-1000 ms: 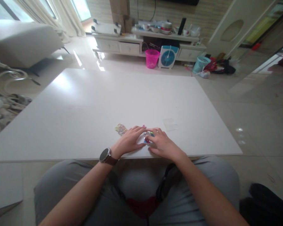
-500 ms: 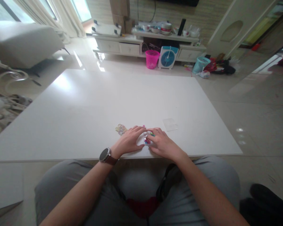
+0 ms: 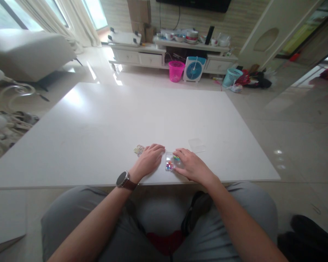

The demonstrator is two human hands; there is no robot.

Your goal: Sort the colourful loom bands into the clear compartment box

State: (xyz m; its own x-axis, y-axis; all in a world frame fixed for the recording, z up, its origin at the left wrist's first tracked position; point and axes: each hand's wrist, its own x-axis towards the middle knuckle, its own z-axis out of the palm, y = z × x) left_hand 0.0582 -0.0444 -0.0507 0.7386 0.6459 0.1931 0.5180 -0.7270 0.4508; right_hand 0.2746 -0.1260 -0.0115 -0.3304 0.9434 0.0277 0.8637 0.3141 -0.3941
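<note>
A small clear plastic box (image 3: 169,157) with compartments stands near the table's front edge, tiny colourful pieces inside it. Its right part is gripped by my right hand (image 3: 192,165), thumb at the near side and fingers over the far side. Just left of the box, my left hand (image 3: 150,160) lies palm down on the table, fingers stretched forward; what may be under them is hidden. Beyond that hand's knuckles is a small pile of pale loops (image 3: 139,150), like rubber bands, partly covered. A flat clear plastic lid (image 3: 197,145) rests right of the box.
The white table (image 3: 142,112) spreads out ahead, its front edge close to my knees. Past it stand a pink basket (image 3: 176,71), a blue-and-white fan (image 3: 194,69) and a light-blue basket (image 3: 232,77) before a white cabinet (image 3: 125,55). A pale sofa (image 3: 30,54) is at left.
My left hand has come off the box and shifted slightly left. More of the box shows. A small pink piece at the box's far side is out of sight; my right fingers have withdrawn rightward.
</note>
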